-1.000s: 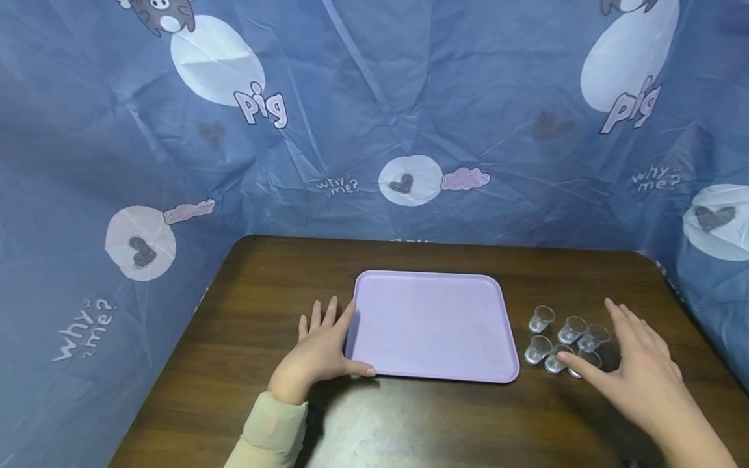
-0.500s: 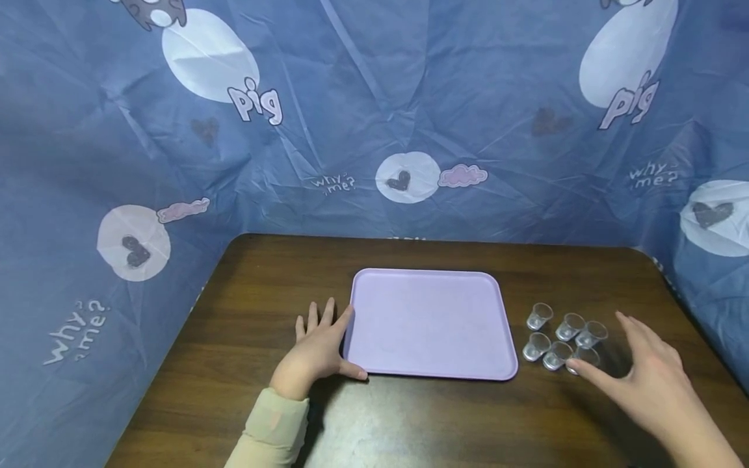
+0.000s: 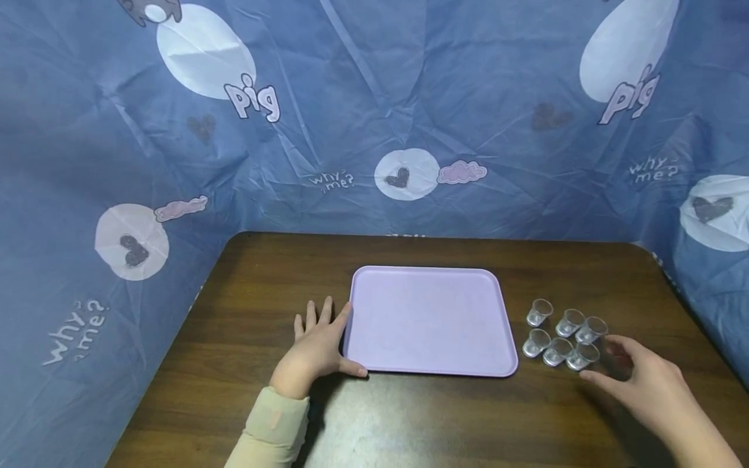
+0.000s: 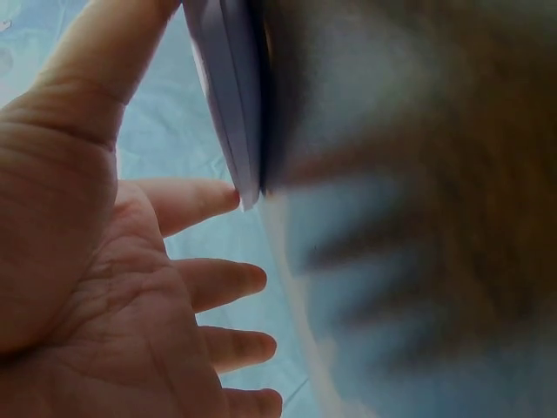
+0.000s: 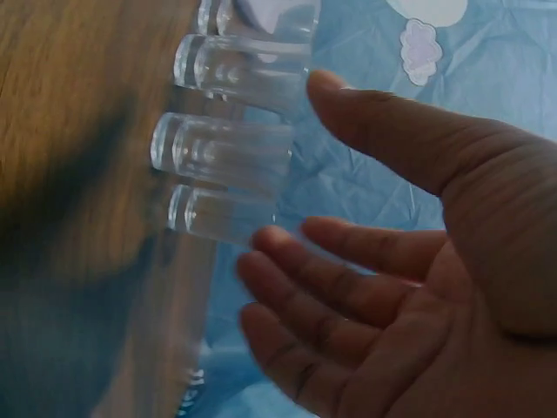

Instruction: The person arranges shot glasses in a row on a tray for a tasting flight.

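Six small clear glasses [image 3: 558,351] stand upright on the dark wooden worktop [image 3: 263,292], just beside the right edge of a lilac tray [image 3: 433,322], set in two slanting rows of three. On my head view the right hand [image 3: 655,387] is at the right end of this group, its thumb and fingers parted and lightly bent around nothing. The thumb tip is close to the nearest right-hand glass; I can't tell whether it touches. The right wrist view shows me four of the glasses side by side, just past the fingertips. Across the tray, the left hand [image 3: 310,357] has its fingers spread and straight, the index fingertip against the left rim and the thumb at the near left corner. A printed blue cloth [image 3: 351,97] hangs behind the worktop.
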